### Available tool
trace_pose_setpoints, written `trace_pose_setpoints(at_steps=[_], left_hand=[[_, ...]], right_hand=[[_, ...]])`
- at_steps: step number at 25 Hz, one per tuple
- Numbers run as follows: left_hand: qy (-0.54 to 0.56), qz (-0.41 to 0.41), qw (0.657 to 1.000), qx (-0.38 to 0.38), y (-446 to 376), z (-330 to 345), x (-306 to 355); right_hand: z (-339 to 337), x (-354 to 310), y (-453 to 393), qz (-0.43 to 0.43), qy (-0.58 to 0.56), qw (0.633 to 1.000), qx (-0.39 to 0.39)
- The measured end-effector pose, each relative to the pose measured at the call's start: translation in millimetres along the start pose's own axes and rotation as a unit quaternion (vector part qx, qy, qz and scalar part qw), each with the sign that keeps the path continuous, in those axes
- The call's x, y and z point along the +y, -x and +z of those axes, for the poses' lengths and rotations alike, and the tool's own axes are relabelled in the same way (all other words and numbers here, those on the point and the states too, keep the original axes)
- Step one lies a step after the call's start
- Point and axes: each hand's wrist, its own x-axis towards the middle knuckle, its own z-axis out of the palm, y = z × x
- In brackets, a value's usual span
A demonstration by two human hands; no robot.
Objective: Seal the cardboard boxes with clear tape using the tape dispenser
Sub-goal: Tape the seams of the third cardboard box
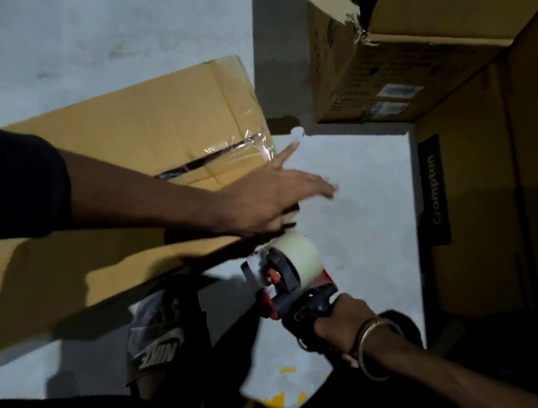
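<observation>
We stand on a pale grey concrete floor (81, 4). Our left hand (271, 200) reaches out, fingers straight and spread, over the corner of the long cardboard box (112, 154), beside its taped seam. Just below those fingers, our right hand (344, 325) grips the tape dispenser (288, 275). Stacked boxes (401, 66) crowd beyond the fingertips.

You wear a dark sleeve (4, 180) pushed up on your left forearm, a thin metal bangle (375, 348) around your right wrist, dark trousers (226, 346), and a black slide sandal (156, 343) marked NIKE in pale letters.
</observation>
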Motion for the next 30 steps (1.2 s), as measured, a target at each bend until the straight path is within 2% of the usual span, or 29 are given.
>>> trace_pose_setpoints(at_steps=[2,3,4,7,10,14,17,19,22,24,28,30], left_hand=[[-0.008,-0.051,0.999,-0.012,4.2,-15.3,-12.8],[-0.024,-0.067,0.997,-0.024,4.7,-22.1,-13.9],[-0.030,-0.079,0.996,-0.029,3.4,-26.2,-14.8],[-0.040,-0.098,0.994,-0.028,0.4,-24.0,-5.1],[-0.022,-0.103,0.994,-0.020,2.1,-28.2,-6.8],[-0.072,-0.074,0.993,-0.057,1.4,-30.9,-5.1],[-0.087,-0.098,0.990,-0.044,6.9,-28.0,5.3],[-0.117,-0.094,0.987,-0.049,10.1,-23.9,11.8],[-0.205,-0.055,0.970,-0.117,7.0,-16.4,23.2],[-0.248,-0.035,0.955,-0.157,8.7,-14.6,23.4],[-0.267,-0.033,0.952,-0.148,27.4,-19.2,23.9],[-0.233,-0.052,0.960,-0.148,47.9,-24.1,32.8]], right_hand=[[-13.0,3.0,-5.3,0.016,-0.149,0.989,-0.005],[-19.8,1.2,-10.5,0.035,-0.237,0.971,-0.007],[-26.7,-0.2,-17.4,0.039,-0.273,0.961,-0.003],[-46.7,7.3,-32.8,0.022,-0.160,0.986,0.049],[-59.5,17.6,-45.5,0.018,-0.067,0.989,0.128],[-50.2,21.6,-59.7,0.014,0.006,0.967,0.256],[-44.9,18.3,-75.1,0.006,0.000,0.936,0.353],[-42.0,12.7,-86.9,-0.006,-0.023,0.924,0.382],[-27.2,5.6,-100.5,0.005,-0.052,0.915,0.400],[-8.7,0.6,-106.6,0.021,-0.086,0.921,0.380],[4.4,-10.4,-118.1,0.065,-0.162,0.938,0.298],[-4.8,-17.9,-105.2,0.113,-0.209,0.928,0.286]])
